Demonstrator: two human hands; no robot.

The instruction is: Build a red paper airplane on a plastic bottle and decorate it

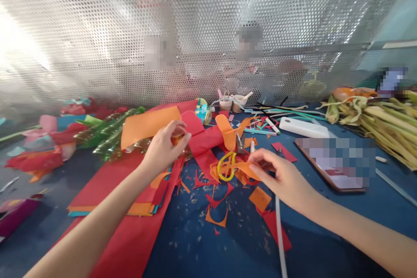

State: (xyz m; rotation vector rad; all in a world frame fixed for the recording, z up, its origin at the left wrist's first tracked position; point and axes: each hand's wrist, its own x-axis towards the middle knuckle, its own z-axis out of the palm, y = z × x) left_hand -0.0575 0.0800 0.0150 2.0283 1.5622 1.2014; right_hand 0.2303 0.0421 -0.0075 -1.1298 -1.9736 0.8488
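Note:
My left hand (pixel 165 147) is raised over the paper, its fingers curled toward the thumb. Something small and orange shows behind those fingers, but I cannot make out what it is or whether it is held. Thumb and fingertips of my right hand (pixel 276 171) pinch an orange paper strip (pixel 243 166). Beside that strip lie scissors with yellow handles (pixel 227 166), their blades partly covered. Red paper pieces (pixel 205 141) and an orange rounded cutout (pixel 227 132) lie between the hands. Under my left arm is a stack of red paper (pixel 114 182) with orange and blue sheets.
Paper scraps (pixel 216 217) litter the blue table. Green plastic bottles (pixel 114 134) and paper flowers (pixel 48 139) are at left. At right lie a phone (pixel 335 169), a white device (pixel 304 127) and corn husks (pixel 391 126). Small cups (pixel 239 104) stand before a perforated metal screen (pixel 195 30).

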